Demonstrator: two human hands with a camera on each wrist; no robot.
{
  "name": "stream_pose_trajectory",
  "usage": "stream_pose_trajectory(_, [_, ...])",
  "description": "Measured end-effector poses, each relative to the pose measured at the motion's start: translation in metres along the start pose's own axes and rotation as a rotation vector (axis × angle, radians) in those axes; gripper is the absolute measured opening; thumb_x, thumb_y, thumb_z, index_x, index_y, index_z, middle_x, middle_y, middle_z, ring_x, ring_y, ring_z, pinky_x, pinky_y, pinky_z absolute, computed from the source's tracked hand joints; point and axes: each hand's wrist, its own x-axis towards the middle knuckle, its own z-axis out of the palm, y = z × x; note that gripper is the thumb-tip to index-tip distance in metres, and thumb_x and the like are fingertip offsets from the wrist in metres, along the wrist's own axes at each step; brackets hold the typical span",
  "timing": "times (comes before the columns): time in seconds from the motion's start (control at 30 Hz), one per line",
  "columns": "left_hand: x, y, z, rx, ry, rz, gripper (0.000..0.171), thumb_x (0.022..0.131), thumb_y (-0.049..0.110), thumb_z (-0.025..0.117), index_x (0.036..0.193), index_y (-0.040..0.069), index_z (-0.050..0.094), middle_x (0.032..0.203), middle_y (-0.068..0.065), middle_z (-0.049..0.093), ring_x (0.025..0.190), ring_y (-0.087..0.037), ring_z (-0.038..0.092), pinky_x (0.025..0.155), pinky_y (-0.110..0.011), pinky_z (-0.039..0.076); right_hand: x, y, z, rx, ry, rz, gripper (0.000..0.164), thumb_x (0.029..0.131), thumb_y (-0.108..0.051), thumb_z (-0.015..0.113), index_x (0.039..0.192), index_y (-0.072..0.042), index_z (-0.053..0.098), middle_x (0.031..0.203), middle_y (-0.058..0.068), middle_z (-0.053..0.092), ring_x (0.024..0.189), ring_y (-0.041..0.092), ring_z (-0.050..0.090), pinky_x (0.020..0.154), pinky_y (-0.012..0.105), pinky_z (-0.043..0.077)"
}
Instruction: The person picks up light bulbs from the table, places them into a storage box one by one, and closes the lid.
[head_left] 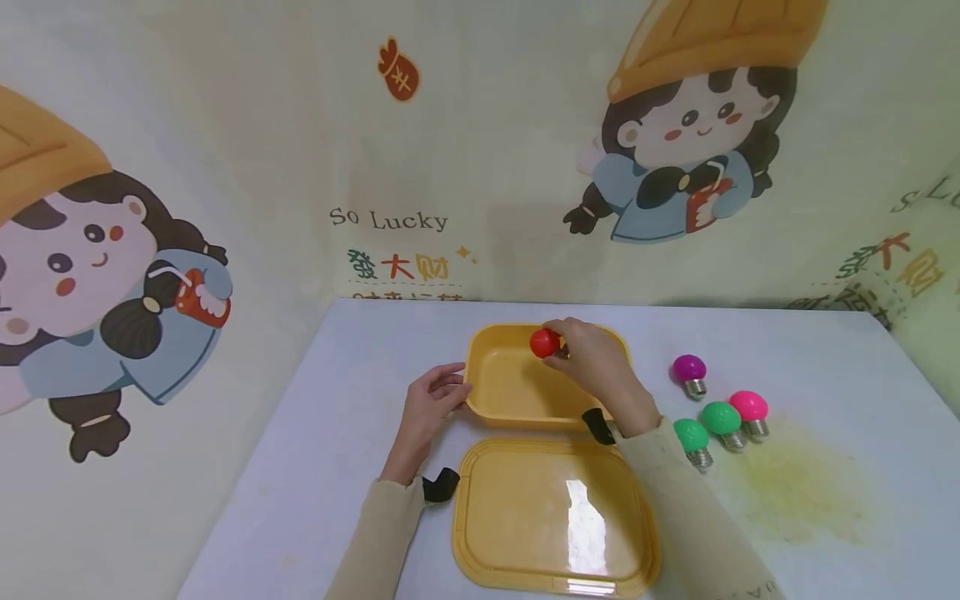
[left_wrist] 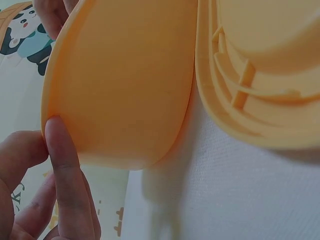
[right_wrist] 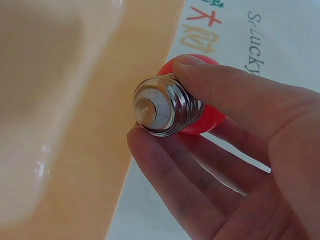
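My right hand point(head_left: 600, 362) holds a red light bulb point(head_left: 544, 342) over the yellow plastic box point(head_left: 480, 400). In the right wrist view, thumb and fingers pinch the bulb around its silver screw base point(right_wrist: 167, 106), which faces the camera. My left hand point(head_left: 431, 404) is at the box's left side. The left wrist view shows that hand point(left_wrist: 65, 175) pinching the rim, with one digit inside the wall and another outside. A yellow lid point(head_left: 525, 517) lies flat in front of the box, close to its near edge.
To the right on the white table point(head_left: 840, 367) lie a purple bulb point(head_left: 689, 367), a pink bulb point(head_left: 748, 406), a green bulb point(head_left: 722, 418) and a second green bulb point(head_left: 691, 435) beside my right sleeve. A patterned wall point(head_left: 510, 167) rises behind the table.
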Motion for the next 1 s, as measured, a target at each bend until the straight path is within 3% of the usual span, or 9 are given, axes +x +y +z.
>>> stream_pose_trajectory(0.5, [0.0, 0.0, 0.0, -0.019, 0.0, -0.006, 0.038, 0.088, 0.007, 0.075, 0.125, 0.005, 0.065, 0.111, -0.018, 0.065, 0.087, -0.015, 0.067, 0.07, -0.025, 0.059, 0.014, -0.004, 0.011, 0.032, -0.098, -0.009, 0.043, 0.085, -0.015, 0.08, 0.121, 0.001, 0.064, 0.105, 0.014, 0.069, 0.087, 0.026, 0.06, 0.085, 0.038, 0.057])
stream_pose_trajectory(0.83, [0.0, 0.001, 0.001, -0.019, -0.007, -0.005, 0.038, 0.088, 0.006, 0.074, 0.125, 0.005, 0.065, 0.111, -0.018, 0.065, 0.086, -0.014, 0.067, 0.071, -0.026, 0.06, 0.022, -0.01, 0.013, 0.011, -0.103, -0.082, 0.033, 0.085, -0.014, 0.079, 0.112, 0.001, 0.067, 0.1, 0.011, 0.069, 0.086, 0.025, 0.06, 0.083, 0.037, 0.056])
stream_pose_trajectory(1.0, [0.0, 0.001, 0.001, -0.021, -0.005, -0.011, 0.038, 0.088, 0.005, 0.074, 0.125, 0.003, 0.065, 0.112, -0.021, 0.064, 0.086, -0.015, 0.066, 0.069, -0.023, 0.059, 0.027, -0.014, 0.014, 0.024, -0.133, -0.061, 0.034, 0.085, -0.013, 0.079, 0.115, 0.0, 0.067, 0.103, 0.012, 0.069, 0.088, 0.026, 0.06, 0.085, 0.037, 0.056])
